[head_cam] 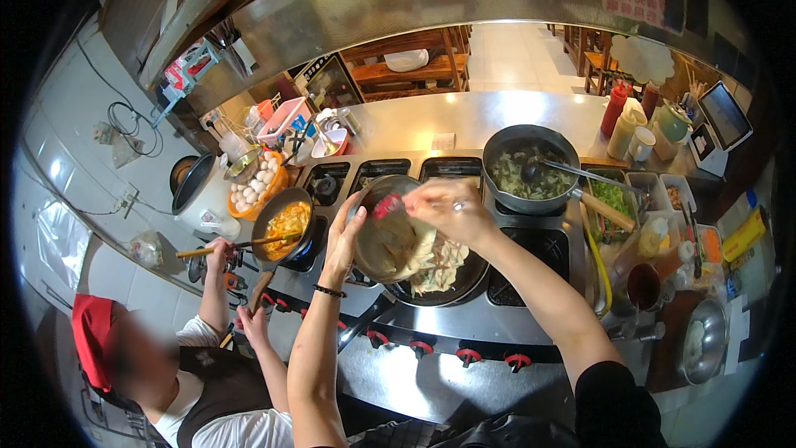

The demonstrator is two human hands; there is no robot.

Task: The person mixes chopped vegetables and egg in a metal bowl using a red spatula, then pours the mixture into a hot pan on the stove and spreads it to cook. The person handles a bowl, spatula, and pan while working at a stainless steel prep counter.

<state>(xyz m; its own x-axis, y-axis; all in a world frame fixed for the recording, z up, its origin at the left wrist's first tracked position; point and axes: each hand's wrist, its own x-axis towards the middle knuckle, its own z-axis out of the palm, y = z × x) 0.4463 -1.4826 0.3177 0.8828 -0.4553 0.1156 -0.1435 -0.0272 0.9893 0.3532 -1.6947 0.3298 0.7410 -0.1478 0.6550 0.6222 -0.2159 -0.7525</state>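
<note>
My left hand (342, 239) grips the rim of a metal mixing bowl (379, 249), which is tilted over a black frying pan (479, 283) on the stove. Pale batter with shredded bits (438, 270) runs from the bowl's lower right side into the pan. Above the bowl, my right hand (451, 208) is closed on a utensil with a red part (388, 205); motion blur hides its exact kind. The frying pan's black handle (367, 320) points to the lower left, beneath my left forearm.
At the left, a person in a red cap (93, 336) stirs food in another pan (283, 224) over a flame. A saucepan of greens (532, 168) with a ladle stands back right. Eggs in an orange basket (280, 183), sauce bottles (614, 109) and ingredient tubs (678, 193) flank the stove.
</note>
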